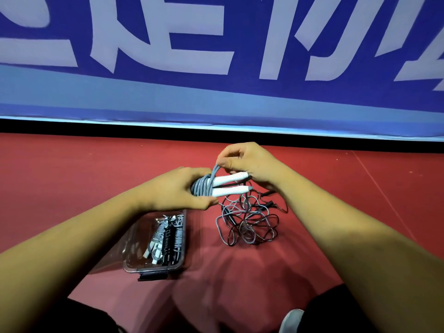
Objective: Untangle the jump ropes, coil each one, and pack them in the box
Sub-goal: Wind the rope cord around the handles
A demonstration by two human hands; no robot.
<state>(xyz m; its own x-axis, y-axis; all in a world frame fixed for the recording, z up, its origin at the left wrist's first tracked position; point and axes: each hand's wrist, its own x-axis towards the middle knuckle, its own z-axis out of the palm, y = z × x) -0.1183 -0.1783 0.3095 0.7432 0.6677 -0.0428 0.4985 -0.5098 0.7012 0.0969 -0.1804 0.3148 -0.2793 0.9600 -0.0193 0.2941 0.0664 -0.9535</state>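
Head view: above the box (149, 269), the left hand (177, 188) is clenched round the coiled grey rope (203, 187). The right hand (247, 162) pinches its last loop. Tangled ropes (247, 222) lie on the floor right of the box. Risk: a slipped pinch lets the coil spring apart.

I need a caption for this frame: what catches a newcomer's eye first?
Dead centre, the left hand grips a coiled grey jump rope with white handles while the right hand pinches one loop. Below, on the red floor, lies a loose tangle of ropes, a clear box of coiled ropes to its left. A blue banner with huge white characters fills the top.
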